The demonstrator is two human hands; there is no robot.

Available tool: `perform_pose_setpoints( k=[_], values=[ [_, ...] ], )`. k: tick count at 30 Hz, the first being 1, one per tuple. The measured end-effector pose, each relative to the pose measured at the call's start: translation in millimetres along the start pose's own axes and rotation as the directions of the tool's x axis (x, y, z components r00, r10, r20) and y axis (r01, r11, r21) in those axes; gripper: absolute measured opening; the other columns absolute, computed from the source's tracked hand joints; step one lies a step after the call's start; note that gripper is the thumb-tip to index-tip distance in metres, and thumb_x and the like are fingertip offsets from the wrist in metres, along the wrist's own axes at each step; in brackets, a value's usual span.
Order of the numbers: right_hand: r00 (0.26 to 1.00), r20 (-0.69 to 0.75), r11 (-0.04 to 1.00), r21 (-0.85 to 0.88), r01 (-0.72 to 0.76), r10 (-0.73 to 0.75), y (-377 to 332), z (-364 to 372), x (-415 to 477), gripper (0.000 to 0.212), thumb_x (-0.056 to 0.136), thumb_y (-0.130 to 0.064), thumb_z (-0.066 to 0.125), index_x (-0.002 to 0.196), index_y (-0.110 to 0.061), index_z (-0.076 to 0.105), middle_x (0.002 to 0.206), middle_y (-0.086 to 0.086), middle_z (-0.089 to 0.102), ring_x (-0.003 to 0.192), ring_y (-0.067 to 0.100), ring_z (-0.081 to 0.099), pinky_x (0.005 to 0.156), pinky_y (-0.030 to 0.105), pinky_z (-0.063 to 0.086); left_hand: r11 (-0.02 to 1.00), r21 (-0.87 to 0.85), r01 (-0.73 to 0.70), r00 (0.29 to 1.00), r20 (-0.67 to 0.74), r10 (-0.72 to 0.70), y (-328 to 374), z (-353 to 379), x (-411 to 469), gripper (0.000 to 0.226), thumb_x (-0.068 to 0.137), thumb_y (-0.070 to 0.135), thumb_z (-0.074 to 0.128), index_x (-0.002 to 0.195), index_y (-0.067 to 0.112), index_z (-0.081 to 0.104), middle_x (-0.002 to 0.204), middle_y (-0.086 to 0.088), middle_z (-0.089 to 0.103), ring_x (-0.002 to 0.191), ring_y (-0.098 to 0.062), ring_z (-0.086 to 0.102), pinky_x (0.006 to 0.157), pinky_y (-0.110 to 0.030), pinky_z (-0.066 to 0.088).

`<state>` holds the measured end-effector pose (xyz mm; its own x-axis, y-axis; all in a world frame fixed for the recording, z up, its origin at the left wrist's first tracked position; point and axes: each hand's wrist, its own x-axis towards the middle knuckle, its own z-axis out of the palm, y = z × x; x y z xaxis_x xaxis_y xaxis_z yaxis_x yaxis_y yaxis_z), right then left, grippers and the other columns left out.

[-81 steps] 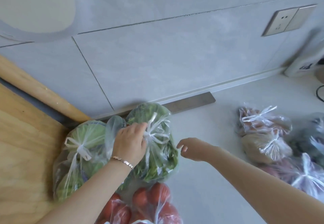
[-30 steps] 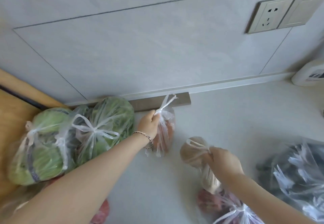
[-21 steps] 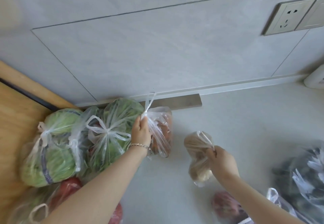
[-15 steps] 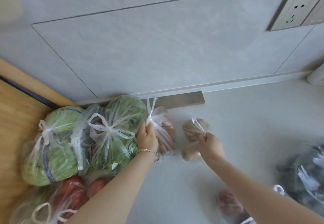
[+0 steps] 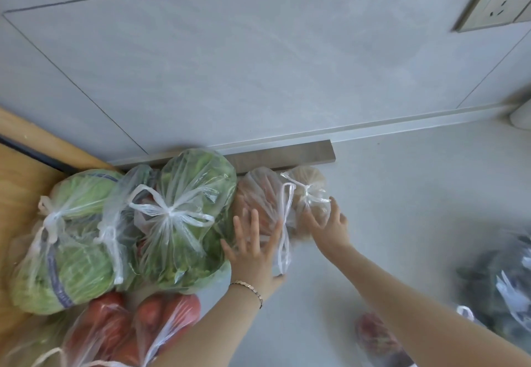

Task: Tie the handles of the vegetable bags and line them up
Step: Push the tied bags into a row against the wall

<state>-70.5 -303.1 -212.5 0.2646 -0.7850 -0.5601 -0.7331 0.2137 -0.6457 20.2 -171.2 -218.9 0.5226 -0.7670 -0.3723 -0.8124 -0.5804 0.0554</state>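
Carrot bag: the small clear bag of orange roots, carrots by the look of them (image 5: 263, 202), lies on the grey counter (image 5: 402, 223) against the wall's foot, just right of the leafy-greens bag. Its handles are tied and trail in a long white strand toward you.
Left hand: your left hand (image 5: 253, 248) is spread wide, fingers splayed, palm flat against the near side of the carrot bag. It presses and grips nothing.
Brown-veg bag: a smaller clear bag of brown lumps, possibly potatoes (image 5: 309, 194), touches the carrot bag's right side, knotted on top.
Right hand: your right hand (image 5: 330, 227) is open, fingers loosely fanned over this bag's near face, resting on the film without closing round it.
How they handle: thin film is slippery and soft; the contents are firm, so the bags likely roll or slump rather than stand. Lift by the knot, nudge with a flat palm.
Lined-up bags: leafy greens (image 5: 186, 217) with a bow-like knot; left of it a cabbage bag (image 5: 66, 257), partly on the wooden board (image 5: 20, 182).
Near row: a bag of red tomatoes (image 5: 138, 329) sits in front of the greens.
Waiting bags: a dark-vegetable bag (image 5: 500, 289) lies well apart at right; a reddish bag (image 5: 376, 335) shows under your right forearm, blurred.
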Motion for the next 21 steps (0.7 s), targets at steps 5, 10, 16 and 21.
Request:
perform_pose_setpoints(
  k=[5,10,16,21],
  values=[
    [0.991,0.111,0.993,0.102,0.057,-0.068,-1.5,12.2,13.5,0.054,0.091,-0.025,0.049,0.141,-0.018,0.028,0.124,0.014,0.042,0.095,0.025,0.051,0.089,0.033,0.043,0.996,0.04,0.081,0.975,0.203,-0.088,-2.3,7.8,20.6,0.082,0.09,0.048,0.046,0.14,0.045,-0.018,0.149,-0.008,-0.037,0.135,-0.048,-0.026,0.106,-0.071,0.01],
    [0.987,0.134,0.993,0.083,0.078,-0.089,-8.8,17.0,30.1,0.045,0.091,-0.023,0.049,0.133,-0.017,0.033,0.12,0.013,0.044,0.088,0.023,0.049,0.078,0.032,0.043,0.991,0.063,0.12,0.957,0.256,-0.132,-3.8,1.2,35.1,0.074,0.097,0.025,0.039,0.142,0.042,-0.017,0.149,-0.007,-0.037,0.135,-0.047,-0.027,0.108,-0.068,0.011],
    [0.945,0.284,0.941,-0.246,0.233,-0.16,-10.5,-18.1,23.0,0.064,0.09,-0.028,0.052,0.145,-0.017,0.019,0.132,0.007,0.051,0.113,0.027,0.055,0.086,0.031,0.045,0.979,-0.026,0.204,0.928,0.324,-0.185,-6.7,-12.3,47.3,0.071,0.097,0.026,0.041,0.143,0.045,-0.009,0.153,0.002,-0.031,0.141,-0.037,-0.02,0.111,-0.064,0.014],
    [0.916,0.34,0.719,-0.58,0.383,-0.214,17.2,-79.4,-19.0,0.037,0.094,-0.029,0.045,0.13,-0.021,0.048,0.126,0.0,0.059,0.115,0.018,0.053,0.098,0.028,0.038,0.972,-0.118,0.205,0.933,0.324,-0.157,-13.2,-34.6,52.1,0.062,0.089,0.014,0.046,0.141,0.039,0.022,0.153,0.0,0.024,0.133,-0.034,0.036,0.111,-0.057,0.024]
  ],
)
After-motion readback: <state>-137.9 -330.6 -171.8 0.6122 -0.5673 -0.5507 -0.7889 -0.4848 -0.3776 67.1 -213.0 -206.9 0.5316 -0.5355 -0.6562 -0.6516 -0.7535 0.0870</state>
